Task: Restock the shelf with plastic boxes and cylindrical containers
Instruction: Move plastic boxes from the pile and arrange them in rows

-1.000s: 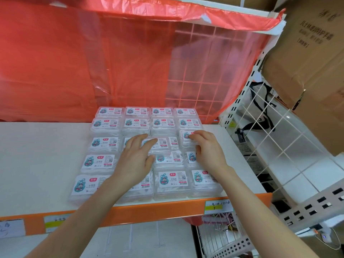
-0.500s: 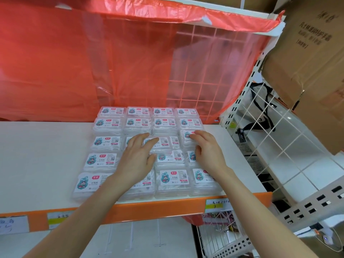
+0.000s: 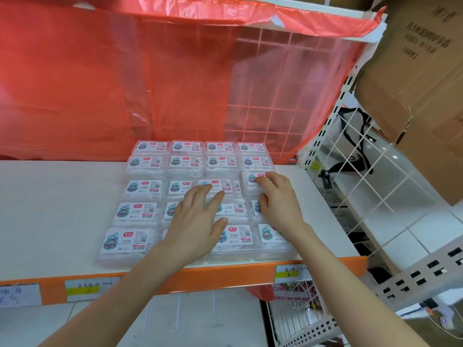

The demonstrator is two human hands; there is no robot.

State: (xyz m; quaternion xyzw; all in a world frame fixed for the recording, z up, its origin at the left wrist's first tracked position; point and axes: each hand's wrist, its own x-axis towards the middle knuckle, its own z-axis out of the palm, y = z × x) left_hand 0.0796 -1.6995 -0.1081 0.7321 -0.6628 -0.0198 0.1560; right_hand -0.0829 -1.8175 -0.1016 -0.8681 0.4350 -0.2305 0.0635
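On the white shelf (image 3: 62, 209), toward its right end, clear plastic boxes (image 3: 144, 189) with printed labels lie flat in a block four across and five deep, reaching from the front edge back to the rear. One offset box (image 3: 217, 187) in the third row sits out of line with its column and covers part of a label beside it.

The left hand (image 3: 198, 221) lies palm down over the middle of the block, fingers straight and spread, their tips touching the offset box; its grip is released and holds nothing. The right hand (image 3: 278, 201) rests on the right column, fingertips lightly bent on the third-row end box (image 3: 251, 178), thumb down beside the row below; its grip is also released, with nothing clasped.

Along the shelf's front runs an orange strip (image 3: 213, 278) carrying handwritten price tags (image 3: 290, 272). Behind the boxes hangs a red plastic sheet (image 3: 100, 83) over a wire grid (image 3: 263, 96). To the right stand a white wire panel (image 3: 370, 176) and brown cardboard cartons (image 3: 426, 71).
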